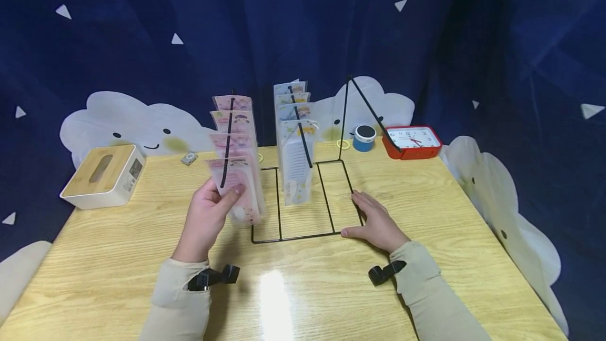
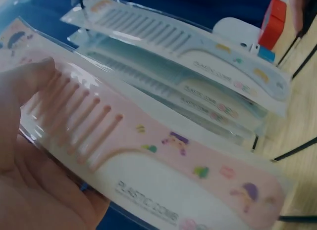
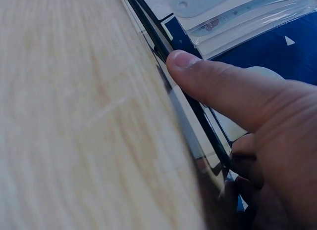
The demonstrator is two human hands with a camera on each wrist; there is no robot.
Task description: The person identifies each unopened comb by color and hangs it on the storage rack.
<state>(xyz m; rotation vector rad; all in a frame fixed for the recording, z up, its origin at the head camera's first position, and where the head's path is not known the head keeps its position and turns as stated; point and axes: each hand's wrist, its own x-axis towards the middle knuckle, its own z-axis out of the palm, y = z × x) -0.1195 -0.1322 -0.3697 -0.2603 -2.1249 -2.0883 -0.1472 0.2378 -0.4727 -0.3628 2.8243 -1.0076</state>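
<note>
The left hand grips the nearest pink comb packet, thumb on its front and fingers behind it; in the left wrist view the thumb lies over the teeth of the pink comb. This packet hangs at the near end of the left hook of a black wire rack, with more pink packets behind it. The right hand lies flat with straight fingers on the worktop, holding nothing, on the right near corner of the rack's base. The middle hook carries blue comb packets; the right hook is bare. At the far right stand a red clock and a small blue speaker. At the far left is a white tissue box.
</note>
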